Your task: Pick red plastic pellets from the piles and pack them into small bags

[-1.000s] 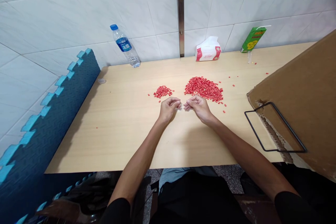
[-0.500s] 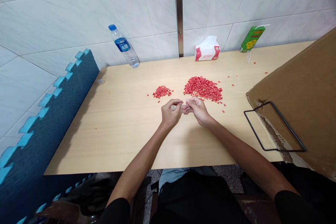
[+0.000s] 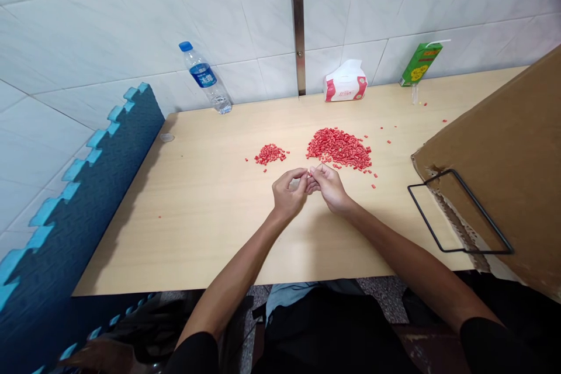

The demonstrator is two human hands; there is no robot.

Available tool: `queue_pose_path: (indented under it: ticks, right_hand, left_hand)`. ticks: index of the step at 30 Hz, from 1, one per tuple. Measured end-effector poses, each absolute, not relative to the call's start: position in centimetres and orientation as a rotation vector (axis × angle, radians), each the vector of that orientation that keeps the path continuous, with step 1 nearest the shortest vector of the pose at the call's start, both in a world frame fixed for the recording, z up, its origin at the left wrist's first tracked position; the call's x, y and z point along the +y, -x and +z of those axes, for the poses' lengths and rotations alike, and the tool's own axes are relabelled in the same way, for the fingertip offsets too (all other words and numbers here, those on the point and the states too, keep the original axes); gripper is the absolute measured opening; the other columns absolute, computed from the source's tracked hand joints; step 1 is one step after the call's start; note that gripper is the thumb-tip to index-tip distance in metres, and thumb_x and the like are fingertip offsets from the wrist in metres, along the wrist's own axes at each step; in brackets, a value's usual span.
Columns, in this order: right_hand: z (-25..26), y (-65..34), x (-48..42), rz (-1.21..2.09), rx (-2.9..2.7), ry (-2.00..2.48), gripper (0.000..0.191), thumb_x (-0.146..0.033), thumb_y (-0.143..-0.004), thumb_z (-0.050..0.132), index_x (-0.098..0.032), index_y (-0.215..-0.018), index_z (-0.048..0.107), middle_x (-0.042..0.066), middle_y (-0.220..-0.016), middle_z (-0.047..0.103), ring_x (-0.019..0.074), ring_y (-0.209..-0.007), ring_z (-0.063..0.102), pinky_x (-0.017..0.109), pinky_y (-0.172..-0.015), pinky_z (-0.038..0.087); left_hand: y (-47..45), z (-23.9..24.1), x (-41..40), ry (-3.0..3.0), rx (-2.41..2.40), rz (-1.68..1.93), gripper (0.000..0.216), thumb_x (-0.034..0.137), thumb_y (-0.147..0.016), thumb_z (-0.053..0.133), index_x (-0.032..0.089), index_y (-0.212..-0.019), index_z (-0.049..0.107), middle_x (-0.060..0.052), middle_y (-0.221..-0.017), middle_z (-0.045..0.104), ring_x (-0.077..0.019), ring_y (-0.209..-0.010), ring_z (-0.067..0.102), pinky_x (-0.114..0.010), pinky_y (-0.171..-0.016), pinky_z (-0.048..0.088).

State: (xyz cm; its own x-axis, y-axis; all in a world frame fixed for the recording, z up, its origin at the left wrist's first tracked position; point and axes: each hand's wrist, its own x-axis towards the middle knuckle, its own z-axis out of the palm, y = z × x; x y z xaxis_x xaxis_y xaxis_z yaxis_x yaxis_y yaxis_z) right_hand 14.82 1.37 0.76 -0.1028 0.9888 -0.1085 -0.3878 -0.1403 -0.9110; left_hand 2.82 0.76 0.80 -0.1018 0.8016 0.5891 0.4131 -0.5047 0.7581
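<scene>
Left hand (image 3: 289, 193): fingers curled; grasp cannot be told.
Right hand (image 3: 331, 187): fingers curled beside left; grasp cannot be told.
Red pieces (image 3: 339, 148): heaped at 2 spots.

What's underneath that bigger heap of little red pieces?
The pale tabletop shows around the larger red heap, so it likely runs on beneath. The heap covers that patch, so whether anything else lies under it cannot be seen.

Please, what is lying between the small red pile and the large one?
In the head view, mostly bare tabletop, with stray red pieces beside the small pile.
</scene>
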Motion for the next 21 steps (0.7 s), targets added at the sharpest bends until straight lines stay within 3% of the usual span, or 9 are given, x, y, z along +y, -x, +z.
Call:
queue_pose_path:
  ticks: [14, 21]
  right_hand:
    - [0.51, -13.87, 0.88, 1.536, -0.851, 0.929, 0.039, -0.054, -0.071, 0.069, -0.02, -0.078, 0.05, -0.003, -0.064, 0.063, 0.0105, -0.052, 0.06, 0.023, -0.051, 0.05]
    - [0.86, -14.04, 0.9, 1.602, -0.721, 0.938, 0.038, -0.052, -0.072, 0.068, -0.022, -0.077, 0.046, -0.005, -0.058, 0.059, 0.01, -0.049, 0.057, 0.022, -0.05, 0.047]
  left_hand:
    - [-2.84, 0.64, 0.74, -1.817, 1.396, 1.678, 0.011, 0.022, -0.08, 0.063, 0.016, -0.088, 0.068, -0.003, -0.078, 0.071, -0.0123, -0.069, 0.067, -0.024, -0.068, 0.055]
    - [-2.75, 0.42, 0.65, -1.875, 1.394, 1.667, 0.011, 0.022, -0.081, 0.063, 0.017, -0.087, 0.069, -0.003, -0.079, 0.072, -0.0131, -0.072, 0.067, -0.025, -0.07, 0.055]
